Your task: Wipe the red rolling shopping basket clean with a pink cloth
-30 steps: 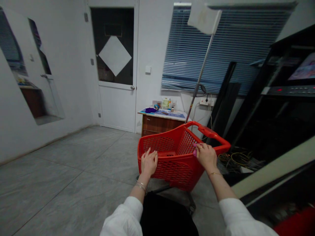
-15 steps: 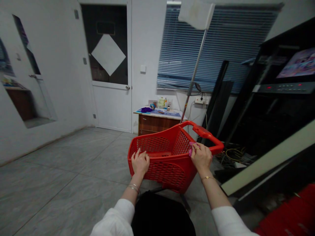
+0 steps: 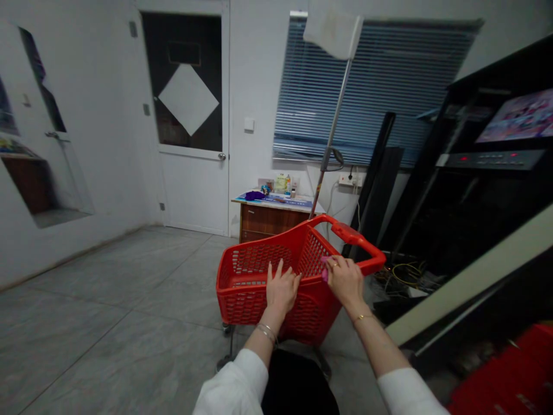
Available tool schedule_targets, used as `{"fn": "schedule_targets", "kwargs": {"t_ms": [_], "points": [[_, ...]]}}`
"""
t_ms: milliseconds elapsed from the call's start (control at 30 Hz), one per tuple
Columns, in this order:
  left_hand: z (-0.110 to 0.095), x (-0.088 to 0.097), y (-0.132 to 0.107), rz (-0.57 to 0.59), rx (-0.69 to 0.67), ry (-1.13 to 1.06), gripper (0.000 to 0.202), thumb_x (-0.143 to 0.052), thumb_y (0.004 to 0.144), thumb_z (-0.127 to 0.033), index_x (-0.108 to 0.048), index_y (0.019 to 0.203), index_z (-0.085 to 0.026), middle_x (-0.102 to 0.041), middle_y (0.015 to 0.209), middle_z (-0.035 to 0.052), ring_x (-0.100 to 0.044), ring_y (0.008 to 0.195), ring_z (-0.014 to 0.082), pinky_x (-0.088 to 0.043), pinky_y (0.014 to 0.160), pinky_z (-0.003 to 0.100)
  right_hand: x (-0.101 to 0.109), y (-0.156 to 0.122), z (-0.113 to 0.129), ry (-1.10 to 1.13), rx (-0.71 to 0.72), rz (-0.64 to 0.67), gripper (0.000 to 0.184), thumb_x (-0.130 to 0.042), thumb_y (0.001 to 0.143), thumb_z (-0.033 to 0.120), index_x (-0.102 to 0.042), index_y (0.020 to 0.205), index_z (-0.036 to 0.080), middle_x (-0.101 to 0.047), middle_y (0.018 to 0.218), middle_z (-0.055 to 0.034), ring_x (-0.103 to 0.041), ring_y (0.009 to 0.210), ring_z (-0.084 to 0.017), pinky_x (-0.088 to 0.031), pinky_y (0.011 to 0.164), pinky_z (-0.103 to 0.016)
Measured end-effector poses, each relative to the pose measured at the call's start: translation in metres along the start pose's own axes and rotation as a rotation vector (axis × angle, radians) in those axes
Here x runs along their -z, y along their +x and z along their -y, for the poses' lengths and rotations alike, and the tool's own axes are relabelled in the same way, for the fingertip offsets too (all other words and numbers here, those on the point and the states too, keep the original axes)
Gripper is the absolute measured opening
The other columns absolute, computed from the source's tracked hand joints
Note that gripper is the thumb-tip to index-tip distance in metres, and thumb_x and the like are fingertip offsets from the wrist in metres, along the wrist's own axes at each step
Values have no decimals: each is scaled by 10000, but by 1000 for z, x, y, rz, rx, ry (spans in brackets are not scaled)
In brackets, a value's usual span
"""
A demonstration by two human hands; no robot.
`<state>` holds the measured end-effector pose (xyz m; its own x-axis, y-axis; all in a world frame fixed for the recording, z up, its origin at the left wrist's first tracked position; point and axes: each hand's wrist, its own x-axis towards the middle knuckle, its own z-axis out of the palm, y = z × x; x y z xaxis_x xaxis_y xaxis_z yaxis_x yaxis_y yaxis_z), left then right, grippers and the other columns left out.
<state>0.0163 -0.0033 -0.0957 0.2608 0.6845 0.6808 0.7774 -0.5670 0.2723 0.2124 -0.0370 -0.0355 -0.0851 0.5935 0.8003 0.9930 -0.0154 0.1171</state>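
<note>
A red plastic shopping cart (image 3: 250,288) on small wheels stands on the grey tiled floor in front of me. My left hand (image 3: 281,288) lies on its near rim with the fingers spread flat. My right hand (image 3: 343,279) rests on the rim below the red handle (image 3: 358,242), fingers curled around a small pink thing (image 3: 324,275) that I cannot make out. Both wrists wear thin bangles below white sleeves.
A wooden cabinet (image 3: 270,219) with small items on top stands against the far wall beside a white door (image 3: 192,121). A pole with a white board (image 3: 330,115) leans by the blinds. Black shelving (image 3: 475,173) and loose cables (image 3: 401,276) are on the right.
My left hand slid right along the near rim, closer to my right hand. The cart has turned so its left end shows more. My right hand stays by the handle.
</note>
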Motion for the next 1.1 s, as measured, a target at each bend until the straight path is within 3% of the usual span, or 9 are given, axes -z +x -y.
{"fn": "schedule_targets", "kwargs": {"t_ms": [133, 233, 467, 700, 800, 1000, 1100], "points": [[7, -1, -1, -40, 6, -14, 357, -391, 997, -382, -741, 1011, -309, -687, 1253, -6, -364, 1429, 271, -73, 1212, 624, 12, 21, -74, -119, -217, -4, 280, -490, 931, 304, -742, 923, 182, -674, 980, -82, -471, 768, -183, -313, 663, -318], [11, 1, 3, -37, -9, -17, 365, -385, 1002, -379, -743, 999, -305, -687, 1253, -12, -353, 1435, 265, -48, 1215, 624, 13, 24, -96, -148, -229, 13, 285, -499, 918, 313, -747, 900, 176, -671, 972, -86, -470, 760, -182, -319, 665, -317], [40, 16, 13, 54, -26, 8, 414, -364, 1009, -385, -756, 904, -303, -690, 1242, -27, -368, 1427, 249, -22, 1218, 604, 16, 5, -54, -44, -162, -196, 276, -551, 906, 398, -732, 980, 203, -673, 1061, -75, -501, 893, -211, -353, 780, -330], [60, 21, 18, 52, 226, 49, 396, -390, 975, -359, -767, 894, -271, -685, 1255, 16, -370, 1422, 294, -90, 1199, 616, 12, 14, -20, 21, -147, -206, 231, -568, 898, 360, -725, 993, 218, -672, 1038, -69, -486, 898, -206, -328, 772, -337], [47, 13, 25, 63, 325, 27, 424, -356, 984, -396, -761, 988, -272, -649, 1315, 35, -335, 1438, 314, -119, 1183, 636, 8, 21, -8, 31, -138, -198, 221, -559, 899, 345, -725, 970, 217, -673, 1025, -68, -480, 883, -206, -309, 765, -342], [-12, 1, 51, 154, 265, -134, 438, -273, 1009, -433, -624, 1265, -377, -543, 1442, -26, -252, 1476, 278, -140, 1173, 645, 3, 28, 19, 58, -110, -214, 215, -549, 910, 342, -714, 984, 226, -681, 1028, -61, -480, 874, -206, -308, 760, -345], [-23, 5, 55, 143, 247, -166, 447, -251, 1016, -428, -596, 1298, -385, -534, 1449, -36, -237, 1482, 263, -149, 1174, 631, 0, 25, 34, 85, -105, -243, 216, -548, 910, 329, -709, 1010, 224, -680, 1060, -70, -488, 910, -218, -327, 793, -357]]}}
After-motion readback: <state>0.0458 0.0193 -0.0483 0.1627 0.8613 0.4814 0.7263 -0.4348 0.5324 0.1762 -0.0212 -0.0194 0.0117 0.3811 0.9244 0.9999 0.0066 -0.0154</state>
